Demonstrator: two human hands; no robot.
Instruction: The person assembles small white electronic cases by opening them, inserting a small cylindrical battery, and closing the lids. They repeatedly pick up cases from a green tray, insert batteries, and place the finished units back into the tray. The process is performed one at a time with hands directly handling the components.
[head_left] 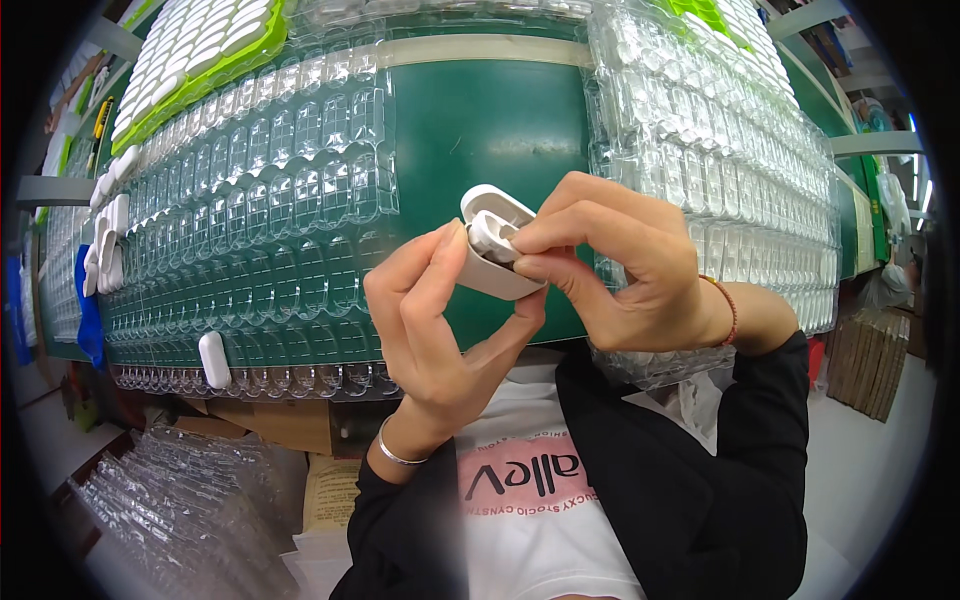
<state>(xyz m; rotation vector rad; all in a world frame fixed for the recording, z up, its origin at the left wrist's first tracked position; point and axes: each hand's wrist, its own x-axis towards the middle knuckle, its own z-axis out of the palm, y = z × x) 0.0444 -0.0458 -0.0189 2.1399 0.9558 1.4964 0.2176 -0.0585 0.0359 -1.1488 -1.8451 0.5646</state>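
Over the green tabletop (480, 110), my left hand (430, 325) grips a small white earbud-type case (500, 280) by its sides, thumb and fingers wrapped around it. The rounded lid (488, 200) of the case stands raised on the far side. My right hand (630, 265) pinches a white inner piece (488, 232) at the mouth of the case. This piece sits tilted, partly inside the case; its lower part is hidden by the case wall and my fingers.
Clear plastic blister trays (250, 200) cover the left side, with more stacked trays (710, 160) at right. One white case (213, 360) lies near the front edge. White pieces (108, 245) lie far left, below a lime-green tray (262, 48) of white cases. Plastic bags (190, 500) stand below.
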